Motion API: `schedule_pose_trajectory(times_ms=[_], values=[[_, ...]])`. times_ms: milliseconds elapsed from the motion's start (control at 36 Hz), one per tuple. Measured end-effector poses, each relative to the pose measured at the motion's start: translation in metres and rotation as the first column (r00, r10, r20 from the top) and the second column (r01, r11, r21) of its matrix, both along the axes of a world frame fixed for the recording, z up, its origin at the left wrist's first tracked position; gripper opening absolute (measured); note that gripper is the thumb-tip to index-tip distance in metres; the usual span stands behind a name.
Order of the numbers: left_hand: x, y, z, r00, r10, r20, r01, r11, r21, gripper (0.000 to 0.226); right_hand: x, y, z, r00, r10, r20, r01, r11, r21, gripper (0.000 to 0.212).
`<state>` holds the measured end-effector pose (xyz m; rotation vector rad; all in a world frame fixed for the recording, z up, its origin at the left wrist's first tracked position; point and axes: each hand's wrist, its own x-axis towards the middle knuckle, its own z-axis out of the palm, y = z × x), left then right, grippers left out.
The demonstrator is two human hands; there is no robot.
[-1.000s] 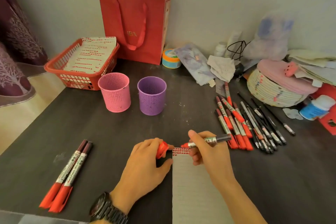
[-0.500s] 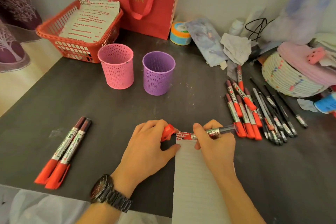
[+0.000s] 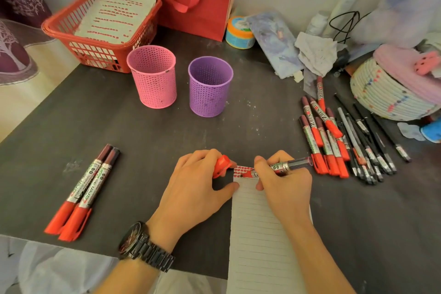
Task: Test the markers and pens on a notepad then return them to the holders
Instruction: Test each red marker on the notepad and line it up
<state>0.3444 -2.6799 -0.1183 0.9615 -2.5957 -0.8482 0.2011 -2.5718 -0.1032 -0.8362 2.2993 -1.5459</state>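
Head view: your right hand (image 3: pixel 284 188) grips an uncapped red marker (image 3: pixel 286 166), its tip on the red test marks at the top of the notepad (image 3: pixel 257 234). Your left hand (image 3: pixel 200 186) holds the red cap (image 3: pixel 222 164), thumb touching the notepad's left edge. On the worktop (image 3: pixel 143 141), 2 capped markers (image 3: pixel 83 193) lie well left of the notepad. A pile of markers and pens (image 3: pixel 327 136) lies to its right. The pink holder (image 3: pixel 152 76) and purple holder (image 3: pixel 210 86) stand beyond it.
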Motion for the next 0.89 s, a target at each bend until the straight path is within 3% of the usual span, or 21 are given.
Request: schedule_pose_trajectory(times_ms=[889], values=[[-0.0008,0.0008,0.0026,0.999,0.020,0.044,-0.022,0.999,0.031,0.046,0.0000,0.0003,0.0016,1.000,-0.009,0.003,0.009,1.000,0.014,0.030]])
